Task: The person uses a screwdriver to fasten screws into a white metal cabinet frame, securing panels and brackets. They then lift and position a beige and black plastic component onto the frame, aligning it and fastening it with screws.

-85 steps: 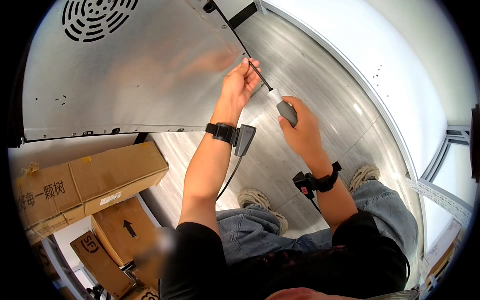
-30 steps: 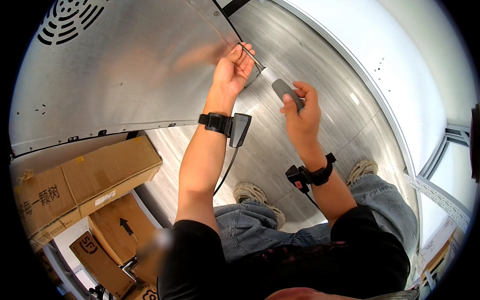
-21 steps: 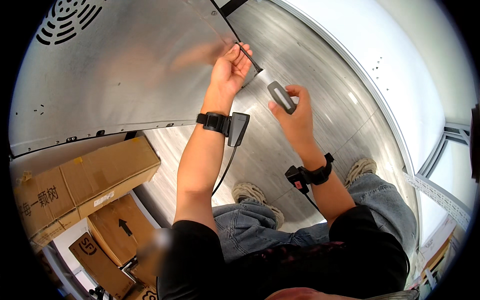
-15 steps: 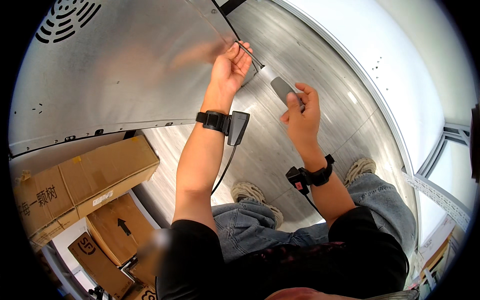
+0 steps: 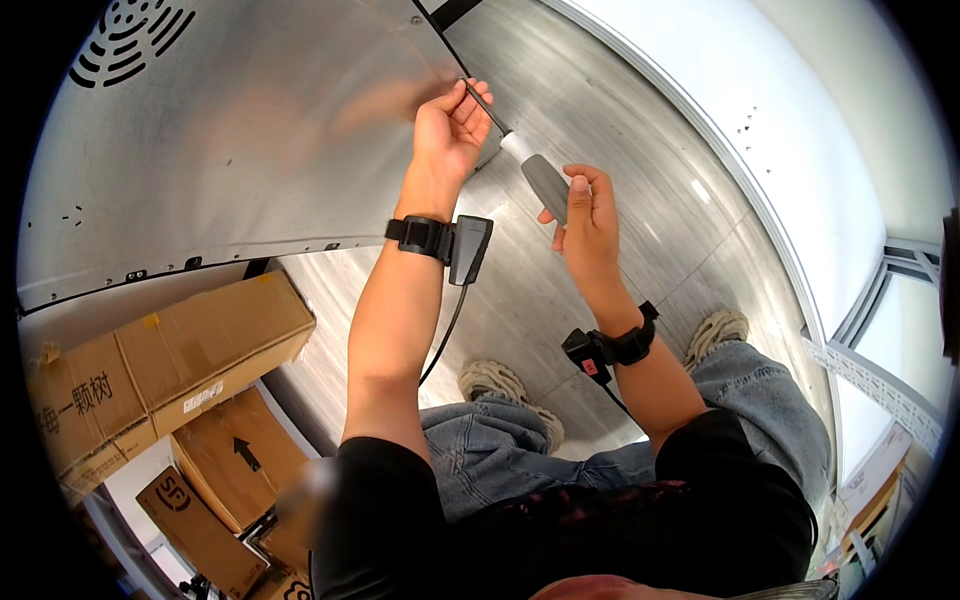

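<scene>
A screwdriver [image 5: 545, 187] with a grey and white handle and a thin dark shaft slants between my hands. My right hand [image 5: 590, 215] is closed round the rear of its handle. Near the tip, my left hand [image 5: 455, 125] pinches the shaft between thumb and forefinger, its other fingers loosely curled. The tip reaches the edge of a large grey metal panel [image 5: 270, 160], where my fingers hide it. A screw cannot be made out there.
Brown cardboard boxes [image 5: 225, 318] are stacked at the lower left, below the panel's edge. A long white wall or panel [image 5: 760, 120] curves along the right. Grey wood-look floor [image 5: 640, 130] lies beneath, with my shoes [image 5: 715, 335] on it. Black wrist devices [image 5: 430, 238] trail cables.
Both hands have shifted slightly left and up with the screwdriver. My right hand's fingers have moved round the handle, and more of the handle now shows.
</scene>
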Tool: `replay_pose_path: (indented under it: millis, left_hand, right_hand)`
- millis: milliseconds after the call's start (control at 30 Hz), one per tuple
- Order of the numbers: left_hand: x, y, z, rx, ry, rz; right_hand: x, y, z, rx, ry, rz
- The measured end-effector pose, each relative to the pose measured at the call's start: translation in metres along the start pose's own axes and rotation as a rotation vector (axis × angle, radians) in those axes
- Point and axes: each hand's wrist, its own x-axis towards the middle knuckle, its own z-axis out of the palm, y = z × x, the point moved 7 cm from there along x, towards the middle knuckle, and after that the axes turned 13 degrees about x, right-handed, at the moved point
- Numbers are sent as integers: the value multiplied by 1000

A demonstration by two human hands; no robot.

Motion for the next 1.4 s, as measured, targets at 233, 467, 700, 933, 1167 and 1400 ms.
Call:
replay_pose_path:
  millis: [233,467,700,933,1167,1400]
  left_hand:
    - [0,0,4,-19,30,-13]
    - [0,1,6,-26,64,-32]
    - [-1,1,2,-6,78,-36]
    - [-3,-5,5,33,87,61]
    - [3,-31,19,103,24,59]
    - [24,-81,69,389,6,46]
  right_hand:
    - [2,3,1,-171,-22,-88]
    - [-1,-5,1,-289,-51,-229]
    - [-6,-10,-9,-257,-69,-278]
    - [-6,-9,-25,-148,-73,-238]
    - [-3,1,-43,-70,-17,-54]
    - [4,5,-109,-182,182,-134]
